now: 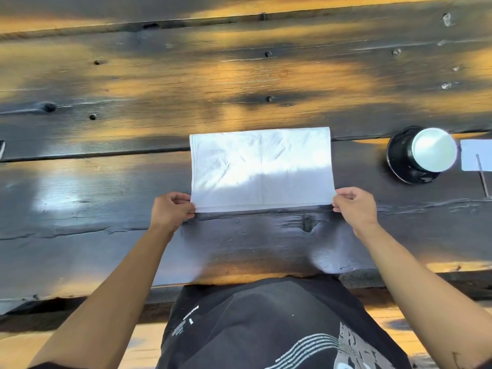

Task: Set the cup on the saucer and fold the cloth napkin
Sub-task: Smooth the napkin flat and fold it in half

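A white cloth napkin [262, 169] lies flat on the dark wooden table as a wide rectangle, its near edge showing doubled layers. My left hand [171, 209] pinches the napkin's near left corner. My right hand [355, 206] pinches its near right corner. To the right, a white cup [434, 149] stands on a black saucer [399, 166], apart from the napkin and from both hands.
The dark plank table [239, 75] stretches far beyond the napkin, with knots and nail heads. A pale sheet of paper [476, 155] with a thin stick on it lies at the right edge, beside the saucer. The table's near edge runs just before my torso.
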Action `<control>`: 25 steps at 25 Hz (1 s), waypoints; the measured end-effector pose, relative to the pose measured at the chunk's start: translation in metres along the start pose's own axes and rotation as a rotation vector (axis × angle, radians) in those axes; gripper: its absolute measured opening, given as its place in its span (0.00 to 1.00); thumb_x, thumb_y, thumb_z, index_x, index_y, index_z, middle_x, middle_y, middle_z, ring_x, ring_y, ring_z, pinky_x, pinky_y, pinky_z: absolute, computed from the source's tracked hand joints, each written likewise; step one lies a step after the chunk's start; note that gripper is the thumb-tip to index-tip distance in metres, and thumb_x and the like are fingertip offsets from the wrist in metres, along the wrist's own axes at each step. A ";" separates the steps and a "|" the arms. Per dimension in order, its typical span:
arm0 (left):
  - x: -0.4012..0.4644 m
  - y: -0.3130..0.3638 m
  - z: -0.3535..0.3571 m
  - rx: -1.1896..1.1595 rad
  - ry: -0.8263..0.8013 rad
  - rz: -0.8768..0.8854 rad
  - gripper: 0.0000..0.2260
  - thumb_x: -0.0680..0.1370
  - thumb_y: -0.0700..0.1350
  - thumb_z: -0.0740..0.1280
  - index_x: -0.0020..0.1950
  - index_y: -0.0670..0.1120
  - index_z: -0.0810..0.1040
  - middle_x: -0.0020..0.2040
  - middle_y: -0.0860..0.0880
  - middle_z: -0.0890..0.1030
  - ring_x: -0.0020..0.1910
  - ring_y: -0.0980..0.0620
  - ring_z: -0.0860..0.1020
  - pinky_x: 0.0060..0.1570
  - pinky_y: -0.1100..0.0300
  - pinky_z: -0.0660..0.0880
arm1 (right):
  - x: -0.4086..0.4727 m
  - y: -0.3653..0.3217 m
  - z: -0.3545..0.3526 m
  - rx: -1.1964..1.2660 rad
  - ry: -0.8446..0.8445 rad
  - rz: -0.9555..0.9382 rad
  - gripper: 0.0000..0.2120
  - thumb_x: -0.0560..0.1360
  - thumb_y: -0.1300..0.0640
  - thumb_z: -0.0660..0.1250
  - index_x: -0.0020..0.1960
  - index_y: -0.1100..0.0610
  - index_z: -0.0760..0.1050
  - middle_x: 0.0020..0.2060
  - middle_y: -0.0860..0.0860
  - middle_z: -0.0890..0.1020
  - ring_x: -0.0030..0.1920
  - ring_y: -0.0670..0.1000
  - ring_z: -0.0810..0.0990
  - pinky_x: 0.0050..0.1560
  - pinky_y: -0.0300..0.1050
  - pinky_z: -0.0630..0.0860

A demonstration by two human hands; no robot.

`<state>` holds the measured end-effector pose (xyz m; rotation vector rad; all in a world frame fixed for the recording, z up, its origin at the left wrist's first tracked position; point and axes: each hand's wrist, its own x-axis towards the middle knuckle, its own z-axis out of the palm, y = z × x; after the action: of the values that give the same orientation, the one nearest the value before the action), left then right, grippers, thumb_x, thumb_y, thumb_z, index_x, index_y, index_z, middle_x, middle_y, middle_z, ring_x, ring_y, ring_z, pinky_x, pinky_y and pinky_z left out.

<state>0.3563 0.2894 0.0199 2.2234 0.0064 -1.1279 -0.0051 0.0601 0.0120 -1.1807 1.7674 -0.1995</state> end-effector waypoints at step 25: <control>-0.013 0.002 0.010 0.689 -0.042 0.151 0.12 0.73 0.49 0.71 0.51 0.45 0.75 0.46 0.51 0.79 0.47 0.47 0.77 0.43 0.54 0.75 | -0.013 -0.009 0.010 -0.436 0.108 -0.212 0.19 0.75 0.62 0.67 0.65 0.58 0.74 0.61 0.56 0.73 0.59 0.55 0.73 0.61 0.46 0.71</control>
<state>0.3418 0.2860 0.0260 2.7242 -0.6452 -1.2127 0.0089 0.0694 0.0206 -1.6998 1.8319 0.0019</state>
